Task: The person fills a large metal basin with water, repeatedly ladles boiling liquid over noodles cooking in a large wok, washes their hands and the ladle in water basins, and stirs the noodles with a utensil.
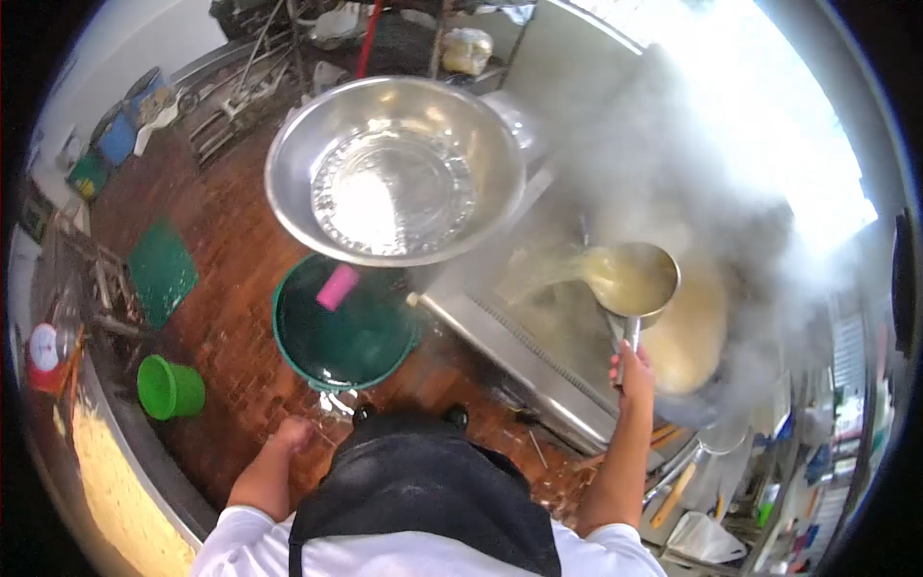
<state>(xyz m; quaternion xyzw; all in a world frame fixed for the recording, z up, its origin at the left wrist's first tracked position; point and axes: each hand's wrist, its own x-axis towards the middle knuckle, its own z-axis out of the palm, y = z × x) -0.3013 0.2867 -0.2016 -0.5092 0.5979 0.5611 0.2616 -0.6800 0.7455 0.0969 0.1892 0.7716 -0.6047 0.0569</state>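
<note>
My right hand [632,370] is wrapped round the handle of a large metal ladle [663,306]. Cloudy yellowish liquid [553,272] streams out of the ladle's left side and falls toward the steamy steel vat [500,332] beneath. Just right of and below the ladle, a big round pan holds a pale tan liquid [694,332], partly veiled by steam. Low on the left, away from these vessels, my left hand [297,434] hangs over the brick floor. Its fingers look curled in, and no object shows in them.
A wide steel basin [490,183] with a shiny bottom stands ahead. Below it sits a dark green tub [288,337] with a pink object [337,287] at its edge. A green bucket [171,388] is at left. Thick steam [663,144] blurs the right; utensils [678,490] lie lower right.
</note>
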